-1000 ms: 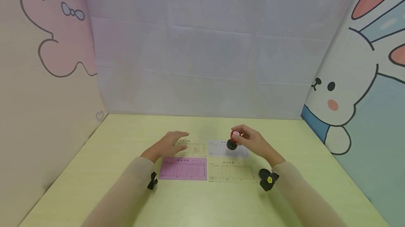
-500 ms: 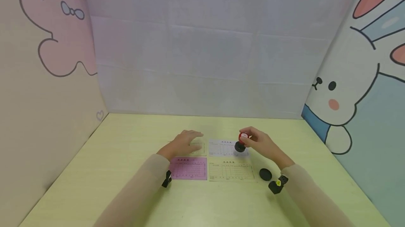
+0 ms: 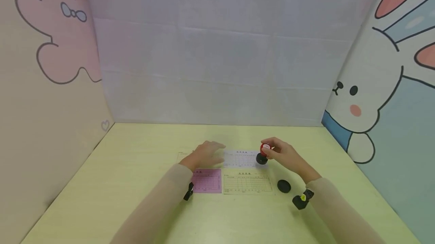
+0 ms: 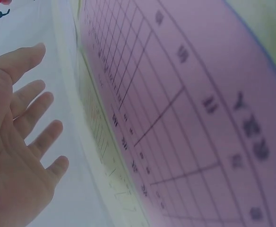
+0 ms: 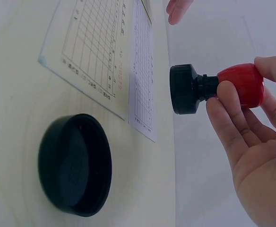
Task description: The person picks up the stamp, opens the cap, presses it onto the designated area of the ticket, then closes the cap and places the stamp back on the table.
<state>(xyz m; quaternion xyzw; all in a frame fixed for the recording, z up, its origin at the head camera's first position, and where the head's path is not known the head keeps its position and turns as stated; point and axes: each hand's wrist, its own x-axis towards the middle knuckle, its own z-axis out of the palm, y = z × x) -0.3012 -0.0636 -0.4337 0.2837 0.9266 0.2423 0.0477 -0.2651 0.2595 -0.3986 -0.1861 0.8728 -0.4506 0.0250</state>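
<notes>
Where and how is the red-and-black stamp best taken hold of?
The stamp is likely best pinched by its red handle, from above and the right, thumb against fingers, as the right hand holds it. The handle is rounded and uppermost, above a narrow neck; the wider black base faces down, and gripping high leaves it free.

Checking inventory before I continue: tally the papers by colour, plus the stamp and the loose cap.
Purple paper: 1
White paper: 1
Pale yellow papers, one partly hidden: 2
Red-and-black stamp: 1
Black cap: 1
Total: 6
</notes>
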